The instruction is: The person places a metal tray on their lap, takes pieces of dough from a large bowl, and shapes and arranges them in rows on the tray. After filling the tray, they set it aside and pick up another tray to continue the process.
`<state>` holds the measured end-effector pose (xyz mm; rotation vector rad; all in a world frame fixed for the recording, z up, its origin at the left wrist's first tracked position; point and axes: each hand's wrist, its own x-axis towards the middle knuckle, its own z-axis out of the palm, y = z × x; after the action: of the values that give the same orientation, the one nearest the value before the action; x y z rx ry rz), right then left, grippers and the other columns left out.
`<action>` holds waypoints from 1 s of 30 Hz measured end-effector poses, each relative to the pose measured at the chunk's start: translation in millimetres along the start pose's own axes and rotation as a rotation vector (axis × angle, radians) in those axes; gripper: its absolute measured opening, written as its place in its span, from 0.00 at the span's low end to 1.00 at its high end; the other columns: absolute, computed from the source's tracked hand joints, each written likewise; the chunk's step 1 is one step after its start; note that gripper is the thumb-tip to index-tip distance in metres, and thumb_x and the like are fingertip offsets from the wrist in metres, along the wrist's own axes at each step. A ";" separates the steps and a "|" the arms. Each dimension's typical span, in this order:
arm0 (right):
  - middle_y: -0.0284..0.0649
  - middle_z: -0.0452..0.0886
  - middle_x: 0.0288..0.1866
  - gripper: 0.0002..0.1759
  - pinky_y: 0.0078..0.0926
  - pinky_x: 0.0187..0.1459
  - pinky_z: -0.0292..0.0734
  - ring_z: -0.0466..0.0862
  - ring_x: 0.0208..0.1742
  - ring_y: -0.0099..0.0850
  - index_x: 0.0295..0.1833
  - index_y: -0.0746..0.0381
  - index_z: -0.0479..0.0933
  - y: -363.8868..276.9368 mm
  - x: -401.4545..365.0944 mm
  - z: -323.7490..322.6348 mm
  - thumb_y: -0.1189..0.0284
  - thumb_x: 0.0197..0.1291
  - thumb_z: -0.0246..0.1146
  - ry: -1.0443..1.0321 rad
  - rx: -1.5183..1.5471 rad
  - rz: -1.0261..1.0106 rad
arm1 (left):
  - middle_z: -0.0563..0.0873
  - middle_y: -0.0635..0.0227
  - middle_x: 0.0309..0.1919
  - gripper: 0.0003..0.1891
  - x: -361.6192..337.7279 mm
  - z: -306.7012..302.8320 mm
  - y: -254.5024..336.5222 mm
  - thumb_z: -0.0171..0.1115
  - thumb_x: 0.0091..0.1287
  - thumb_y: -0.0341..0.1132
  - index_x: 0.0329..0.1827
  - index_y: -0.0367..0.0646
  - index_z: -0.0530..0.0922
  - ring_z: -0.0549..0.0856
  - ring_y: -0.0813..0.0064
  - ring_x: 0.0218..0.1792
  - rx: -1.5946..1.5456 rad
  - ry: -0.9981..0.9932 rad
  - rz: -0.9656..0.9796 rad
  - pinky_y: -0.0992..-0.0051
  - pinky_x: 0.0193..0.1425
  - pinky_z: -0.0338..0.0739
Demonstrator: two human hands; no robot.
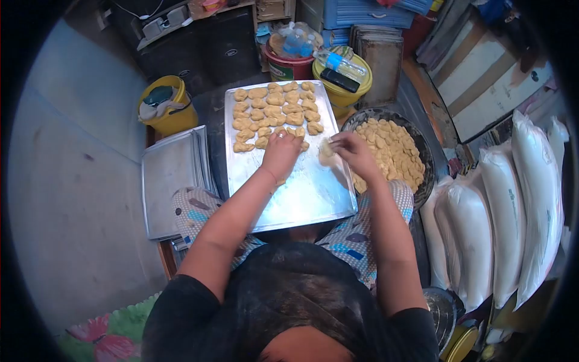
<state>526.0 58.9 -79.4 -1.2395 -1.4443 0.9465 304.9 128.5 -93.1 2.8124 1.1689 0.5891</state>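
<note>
A metal baking tray [319, 202] lies across my lap, with rows of lumpy tan dough pieces [274, 98] on its far part. My left hand [282, 155] reaches over the tray, its fingers curled down onto a dough piece at the nearest row; the fingertips are partly hidden. At the tray's right side my right hand [357, 154] is closed in a pinch on a pale, blurred lump [327, 147] that looks like dough. Just right of the tray, a big round dark basin [427, 158] holds a heap of similar dough pieces [392, 148].
Stacked metal trays [169, 181] stand on the left, near a yellow bucket [172, 120] with cloths. Behind are a red bucket [289, 69] and a yellow bucket [360, 90] carrying a bottle [341, 63] and a black phone-like object [339, 80]. Full white sacks [470, 223] line the right.
</note>
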 end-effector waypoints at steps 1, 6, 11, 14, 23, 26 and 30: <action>0.42 0.83 0.40 0.13 0.25 0.49 0.76 0.83 0.44 0.29 0.47 0.67 0.77 12.2 13.2 15.3 0.85 0.54 0.58 -0.024 -0.064 0.017 | 0.82 0.66 0.37 0.09 -2.2 -3.8 -2.5 0.60 0.60 0.35 0.42 0.47 0.82 0.78 0.64 0.46 0.006 0.005 -0.007 0.63 0.54 0.67; 0.50 0.80 0.40 0.12 0.31 0.45 0.77 0.82 0.40 0.45 0.47 0.65 0.79 7.3 17.8 46.6 0.77 0.55 0.62 0.173 -0.374 0.187 | 0.82 0.61 0.46 0.16 -39.9 -33.8 -11.0 0.60 0.63 0.38 0.52 0.43 0.79 0.76 0.59 0.53 -0.267 0.007 -0.086 0.60 0.62 0.65; 0.48 0.78 0.41 0.16 0.39 0.44 0.76 0.80 0.41 0.48 0.46 0.64 0.79 21.7 26.4 45.0 0.76 0.48 0.67 0.221 -0.495 -0.025 | 0.80 0.58 0.50 0.21 -95.4 -56.6 -9.9 0.64 0.59 0.40 0.55 0.42 0.78 0.75 0.58 0.55 -0.396 -0.158 -0.120 0.61 0.62 0.66; 0.47 0.79 0.42 0.16 0.41 0.46 0.74 0.79 0.45 0.47 0.46 0.64 0.79 11.2 29.0 44.2 0.75 0.48 0.68 0.155 -0.625 0.088 | 0.81 0.56 0.48 0.23 -104.0 -54.2 -17.8 0.67 0.57 0.35 0.57 0.41 0.77 0.76 0.56 0.53 -0.457 -0.126 -0.156 0.63 0.59 0.69; 0.44 0.77 0.45 0.20 0.38 0.51 0.75 0.78 0.48 0.47 0.48 0.60 0.80 -40.1 -10.1 123.7 0.67 0.48 0.72 -0.352 -0.543 -0.148 | 0.81 0.53 0.45 0.19 -111.4 -52.1 -41.8 0.67 0.57 0.30 0.53 0.39 0.78 0.81 0.56 0.45 -0.623 -0.014 -0.314 0.67 0.49 0.77; 0.45 0.76 0.43 0.14 0.40 0.48 0.74 0.79 0.45 0.46 0.43 0.61 0.78 -29.8 -4.1 143.3 0.70 0.50 0.68 -0.220 -0.496 -0.136 | 0.80 0.54 0.49 0.18 -103.3 -55.8 -48.0 0.67 0.58 0.30 0.52 0.40 0.79 0.81 0.57 0.45 -0.582 0.262 -0.419 0.69 0.46 0.78; 0.46 0.76 0.42 0.08 0.39 0.47 0.73 0.77 0.45 0.44 0.37 0.63 0.77 -20.4 21.9 160.5 0.72 0.52 0.64 -0.004 -0.513 -0.244 | 0.79 0.54 0.46 0.18 -103.7 -58.8 -66.6 0.68 0.55 0.31 0.50 0.38 0.80 0.79 0.53 0.48 -0.314 0.155 -0.220 0.62 0.58 0.72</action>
<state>364.9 82.2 -91.8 -1.3763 -1.8626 0.4222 172.0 98.2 -84.7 2.3763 1.2620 0.8952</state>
